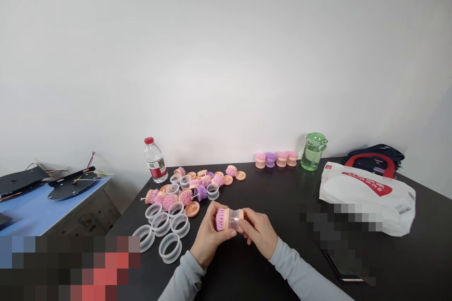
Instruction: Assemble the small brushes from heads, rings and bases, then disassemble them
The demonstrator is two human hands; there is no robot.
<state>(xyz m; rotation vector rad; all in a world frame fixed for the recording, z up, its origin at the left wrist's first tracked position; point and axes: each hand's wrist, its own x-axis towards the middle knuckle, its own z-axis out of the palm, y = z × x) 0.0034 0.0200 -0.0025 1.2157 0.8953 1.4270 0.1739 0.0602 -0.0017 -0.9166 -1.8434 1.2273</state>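
Held sideways over the black table is a round scrubbing brush [233,220] with pink bristles, a clear waisted body and a peach end. My left hand [207,234] wraps round its bristle side, the thumb lying along the body. Fingers of my right hand [260,231] pinch the peach cap at the other end. Left of my hands lie loose parts: clear plastic rings [170,247], pink bristle heads [185,197], a purple bristle head [201,192] and peach round caps [192,209].
Several brushes [281,159] stand in a row by the wall, beside a green jug [312,151]. A water bottle [156,161] stands at the back left. To the right are a white bag [367,197] and a dark phone-like device [341,268]. A blue table [67,202] adjoins at left.
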